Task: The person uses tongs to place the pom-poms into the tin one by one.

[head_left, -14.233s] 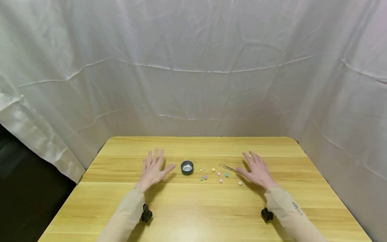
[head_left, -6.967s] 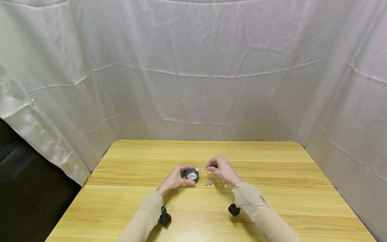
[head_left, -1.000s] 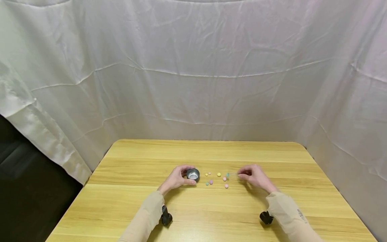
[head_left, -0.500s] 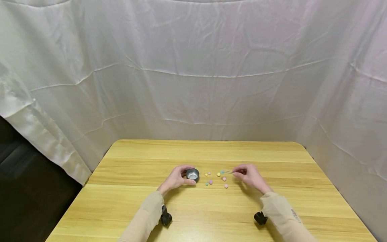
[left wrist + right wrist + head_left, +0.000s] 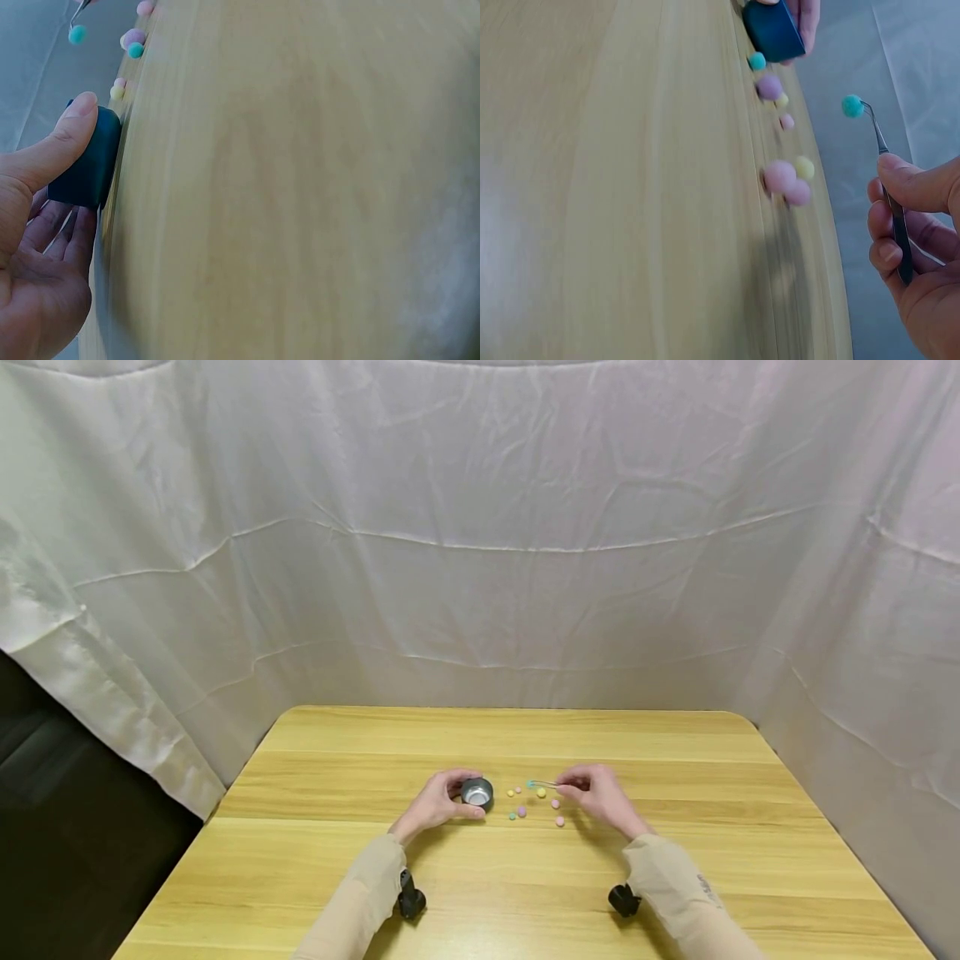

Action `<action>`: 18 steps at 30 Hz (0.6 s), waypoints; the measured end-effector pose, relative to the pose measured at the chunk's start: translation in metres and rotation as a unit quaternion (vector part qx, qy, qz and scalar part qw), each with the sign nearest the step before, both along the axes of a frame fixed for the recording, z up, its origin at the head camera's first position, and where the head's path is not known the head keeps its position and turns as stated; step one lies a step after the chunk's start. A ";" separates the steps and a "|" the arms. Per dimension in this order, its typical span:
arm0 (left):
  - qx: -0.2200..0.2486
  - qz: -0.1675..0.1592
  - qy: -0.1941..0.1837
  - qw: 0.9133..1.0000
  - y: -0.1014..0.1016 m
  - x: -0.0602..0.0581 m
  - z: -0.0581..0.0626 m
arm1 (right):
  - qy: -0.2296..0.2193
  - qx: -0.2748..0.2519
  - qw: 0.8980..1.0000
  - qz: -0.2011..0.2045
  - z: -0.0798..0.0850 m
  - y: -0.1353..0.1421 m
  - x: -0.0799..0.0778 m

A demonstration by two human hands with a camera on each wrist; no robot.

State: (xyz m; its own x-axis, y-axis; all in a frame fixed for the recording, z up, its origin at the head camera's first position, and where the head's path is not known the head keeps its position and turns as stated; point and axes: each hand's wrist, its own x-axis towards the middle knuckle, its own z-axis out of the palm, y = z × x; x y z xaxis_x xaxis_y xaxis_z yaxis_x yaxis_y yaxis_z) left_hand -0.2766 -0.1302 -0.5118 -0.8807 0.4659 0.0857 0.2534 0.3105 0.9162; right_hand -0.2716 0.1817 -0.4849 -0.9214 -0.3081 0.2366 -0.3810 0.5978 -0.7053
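A small dark bowl (image 5: 477, 795) with a silvery inside stands on the table, and my left hand (image 5: 437, 802) holds it between thumb and fingers. In the left wrist view the thumb presses the near side of the bowl (image 5: 88, 161). My right hand (image 5: 597, 796) pinches a pair of bent-tip tweezers (image 5: 898, 217). A turquoise pom-pom (image 5: 852, 106) is caught at the tweezer tips, raised above the table. In the head view this pom-pom (image 5: 530, 784) is to the right of the bowl.
Several loose pom-poms lie right of the bowl, among them a purple one (image 5: 522, 812), a yellow one (image 5: 542, 793), a pink one (image 5: 560, 821) and a small green one (image 5: 512, 816). The wooden table (image 5: 480, 893) is bordered by a pale curtain (image 5: 480, 593).
Over the last second my right hand has moved left, lifting the turquoise pom-pom in the tweezers toward the bowl. The left hand keeps its hold. Long before, both hands were spread and held nothing.
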 end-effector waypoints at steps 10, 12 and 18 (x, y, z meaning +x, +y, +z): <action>0.003 0.000 -0.002 1.000 0.000 -0.001 -0.001 | -0.024 -0.015 1.000 0.011 0.002 -0.023 0.002; 0.002 0.001 -0.001 1.000 0.000 -0.001 -0.001 | -0.031 -0.021 0.999 0.015 0.003 -0.027 0.002; 0.003 0.002 -0.005 1.000 0.000 0.000 0.000 | -0.032 -0.022 0.999 0.015 0.001 -0.038 0.000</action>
State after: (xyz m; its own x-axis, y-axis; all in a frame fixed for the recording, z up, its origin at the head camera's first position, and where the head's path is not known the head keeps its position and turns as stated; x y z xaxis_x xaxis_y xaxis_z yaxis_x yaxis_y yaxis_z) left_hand -0.2770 -0.1297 -0.5123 -0.8833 0.4619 0.0800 0.2430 0.3052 0.9207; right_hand -0.2714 0.1436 -0.4839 -0.9254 -0.3267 0.1921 -0.3523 0.5549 -0.7536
